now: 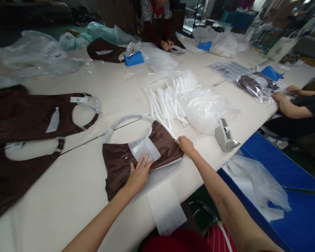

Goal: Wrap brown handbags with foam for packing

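Note:
A dark brown bag [118,161] lies on the white table before me, its strap [128,119] wrapped in pale foam and arching away from me. Across its middle is a translucent white sheet [145,147]. My left hand [140,173] rests on the bag's lower part and that sheet, fingers spread. At the bag's right corner, my right hand [185,145] has its fingers closed on the near end of a white foam tube [165,127]. Another pale sheet [166,206] hangs over the table's near edge, partly under the bag.
More brown bags [28,119] lie at left. Beyond my bag are white foam tubes [168,103], a clear plastic bag [207,108] and a grey tape dispenser [225,136]. A blue bin [299,213] stands at right. Two people work at the far and right sides.

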`<action>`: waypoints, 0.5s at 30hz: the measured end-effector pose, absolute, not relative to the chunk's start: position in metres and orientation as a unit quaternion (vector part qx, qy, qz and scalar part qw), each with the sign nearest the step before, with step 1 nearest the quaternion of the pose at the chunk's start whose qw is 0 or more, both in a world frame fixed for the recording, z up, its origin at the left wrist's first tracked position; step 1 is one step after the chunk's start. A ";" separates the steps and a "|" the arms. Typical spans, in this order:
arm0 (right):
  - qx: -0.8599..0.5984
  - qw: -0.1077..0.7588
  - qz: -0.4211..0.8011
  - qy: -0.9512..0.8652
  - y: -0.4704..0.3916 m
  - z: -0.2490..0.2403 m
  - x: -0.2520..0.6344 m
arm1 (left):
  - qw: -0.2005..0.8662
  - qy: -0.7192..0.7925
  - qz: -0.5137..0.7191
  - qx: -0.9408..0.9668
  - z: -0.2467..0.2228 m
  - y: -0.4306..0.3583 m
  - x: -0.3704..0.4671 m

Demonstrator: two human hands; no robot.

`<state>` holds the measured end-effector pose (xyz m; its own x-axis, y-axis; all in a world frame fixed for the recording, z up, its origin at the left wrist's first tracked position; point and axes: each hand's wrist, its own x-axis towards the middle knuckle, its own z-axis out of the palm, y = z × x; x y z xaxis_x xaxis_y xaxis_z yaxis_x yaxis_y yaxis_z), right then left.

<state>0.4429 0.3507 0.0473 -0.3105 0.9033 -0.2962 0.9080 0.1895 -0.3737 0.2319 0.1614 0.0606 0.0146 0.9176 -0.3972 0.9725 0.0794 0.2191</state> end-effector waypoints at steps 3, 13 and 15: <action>0.549 0.023 -0.281 0.787 0.363 0.039 0.453 | 0.224 0.698 -0.056 0.678 0.062 0.162 0.233; 0.552 -0.029 -0.265 0.790 0.345 0.035 0.489 | 0.237 0.692 -0.032 0.682 0.060 0.159 0.233; 0.609 -0.113 -0.292 0.729 0.321 0.040 0.505 | 0.244 0.693 -0.038 0.678 0.065 0.161 0.234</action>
